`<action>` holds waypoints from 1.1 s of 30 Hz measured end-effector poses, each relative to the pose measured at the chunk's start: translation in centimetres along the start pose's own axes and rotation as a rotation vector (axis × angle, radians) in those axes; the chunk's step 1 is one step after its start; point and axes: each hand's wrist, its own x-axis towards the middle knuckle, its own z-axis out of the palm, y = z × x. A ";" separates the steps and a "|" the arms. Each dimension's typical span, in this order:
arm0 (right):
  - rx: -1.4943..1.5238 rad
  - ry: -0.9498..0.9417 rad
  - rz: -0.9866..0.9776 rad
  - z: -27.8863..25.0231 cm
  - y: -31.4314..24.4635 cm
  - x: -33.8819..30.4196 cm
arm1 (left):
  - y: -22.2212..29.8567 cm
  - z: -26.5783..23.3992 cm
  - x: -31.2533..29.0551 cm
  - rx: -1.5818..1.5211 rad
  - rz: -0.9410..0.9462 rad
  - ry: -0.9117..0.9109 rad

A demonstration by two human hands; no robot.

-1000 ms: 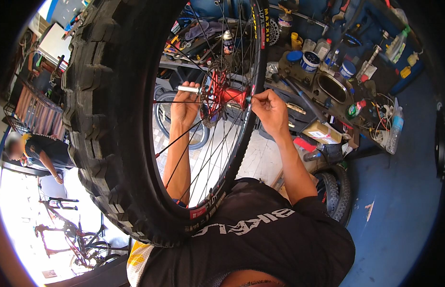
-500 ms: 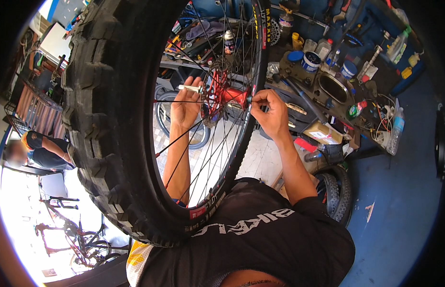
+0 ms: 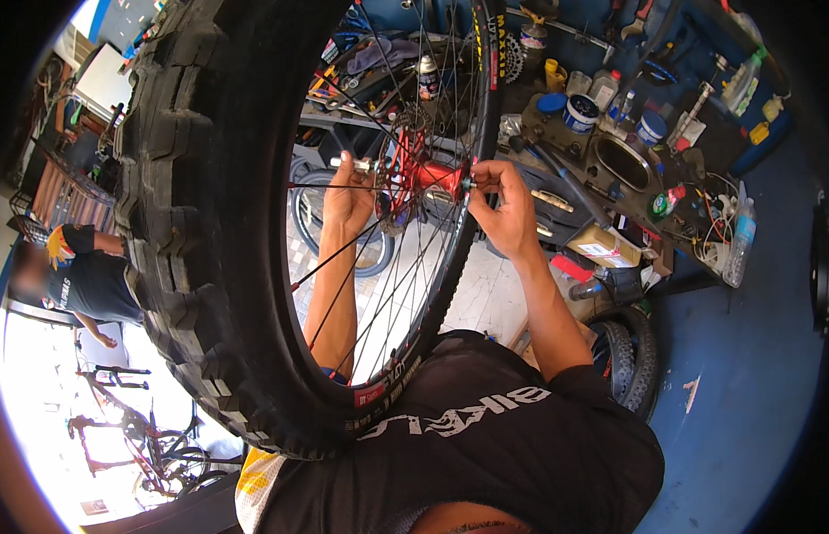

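A bicycle wheel with a knobby black tyre [image 3: 196,222] stands upright before me, close to my chest. At its middle is a red hub [image 3: 439,181], with a disc rotor [image 3: 398,169] on its left side. My left hand [image 3: 348,203] reaches behind the spokes. Its thumb and fingers are closed on a silver rod-like axle part [image 3: 365,166] that juts from the hub's left end. My right hand [image 3: 505,209] is on the other side of the wheel, thumb and fingertips pinching the small dark end piece [image 3: 469,182] of the hub. The fingertips partly cover that piece.
A cluttered workbench runs behind the wheel, with a spray can [image 3: 428,78], a blue-and-white tub [image 3: 580,114], a metal tray [image 3: 621,164] and a water bottle [image 3: 740,242]. Loose tyres [image 3: 624,360] lie at lower right. Another person [image 3: 94,276] and bicycles are at the left.
My left hand, previously spread open beside the silver axle part, has closed on it. My right fingers have shifted slightly at the hub end. The person at the left has moved.
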 end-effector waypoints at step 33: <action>0.112 -0.103 0.237 -1.6 0.8 -0.1 | -4.1 10.0 -0.1 0.331 0.011 0.193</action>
